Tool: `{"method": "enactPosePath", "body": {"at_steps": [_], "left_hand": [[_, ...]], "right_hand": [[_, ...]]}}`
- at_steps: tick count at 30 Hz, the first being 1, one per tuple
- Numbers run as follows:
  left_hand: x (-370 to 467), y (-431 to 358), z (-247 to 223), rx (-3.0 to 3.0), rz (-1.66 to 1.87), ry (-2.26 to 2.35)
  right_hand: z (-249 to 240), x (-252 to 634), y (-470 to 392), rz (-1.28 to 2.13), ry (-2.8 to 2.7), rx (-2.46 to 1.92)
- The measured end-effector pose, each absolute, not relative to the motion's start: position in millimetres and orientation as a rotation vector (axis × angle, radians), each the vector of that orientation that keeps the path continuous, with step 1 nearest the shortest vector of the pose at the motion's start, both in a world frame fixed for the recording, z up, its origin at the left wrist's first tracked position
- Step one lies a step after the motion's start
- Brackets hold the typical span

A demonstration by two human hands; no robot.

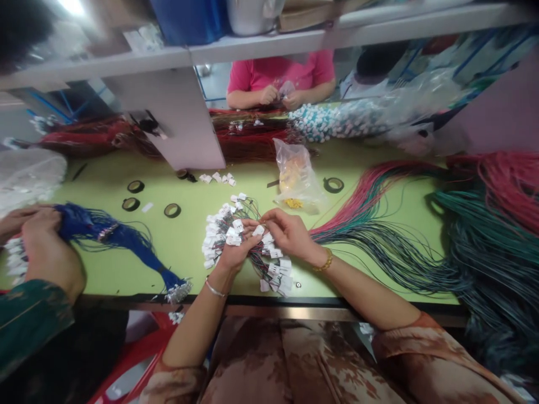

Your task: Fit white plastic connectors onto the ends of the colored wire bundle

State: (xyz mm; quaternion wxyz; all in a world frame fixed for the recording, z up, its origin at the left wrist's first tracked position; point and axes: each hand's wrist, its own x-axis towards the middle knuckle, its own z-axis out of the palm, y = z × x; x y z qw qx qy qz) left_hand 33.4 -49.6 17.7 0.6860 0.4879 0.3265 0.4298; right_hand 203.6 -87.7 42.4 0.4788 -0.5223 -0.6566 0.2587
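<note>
My left hand [238,248] is closed on a white connector [258,230] with thin wires, at the middle of the green table. Pinched close beside it, the fingers of my right hand [286,231] meet near the connector; what they hold is too small to make out. A pile of white connectors [214,227] on dark wires lies around and left of my left hand. More white connectors [275,269] spread below my right hand. Long red, green and black wires [357,224] run off to the right.
Black tape rolls [172,210] and a plastic bag of yellow parts [295,177] lie on the table [105,193]. At the left, another person's hands [46,235] hold blue wires [126,235]. A person in pink [280,76] works opposite, beneath a shelf [261,47].
</note>
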Motion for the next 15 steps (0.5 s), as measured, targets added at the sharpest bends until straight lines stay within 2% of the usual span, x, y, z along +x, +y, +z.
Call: {"method": "enactPosePath", "body": {"at_steps": [5, 15], "left_hand": [[31.3, -48.4, 16.6, 1.183, 0.999, 0.768], [31.2, -46.9, 12.9, 1.186, 0.963, 0.759]], "right_hand": [[41.7, 202.2, -89.2, 0.407, -1.714, -1.131], [40.6, 204.7, -89.2, 0.443, -1.765, -1.091]]}}
